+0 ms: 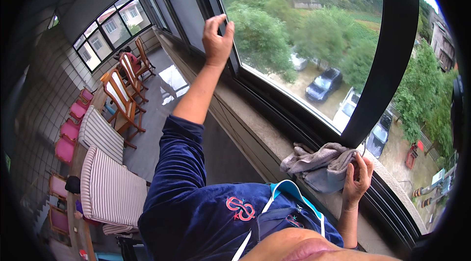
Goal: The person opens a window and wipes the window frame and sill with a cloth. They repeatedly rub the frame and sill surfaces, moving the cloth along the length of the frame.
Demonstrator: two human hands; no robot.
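My left hand (218,40) is raised beside the black window frame (228,55), its fingers and thumb curved apart with nothing between them. My right hand (358,178) is low at the right, beside the lower corner of the sliding window sash (382,77), with fingers bent against the edge of a crumpled grey cloth (320,165). The cloth lies over the window track and the stone sill (239,108). A thin dark loop shows just above the right fingertips; whether the fingers hold it, I cannot tell.
The window stands open at the right, above a yard with parked cars (323,83) and trees. Along the left are wooden chairs (121,102), striped covered furniture (112,187), pink chairs (66,145) and a long wooden table (79,231). Someone dark-haired (73,184) is near the table.
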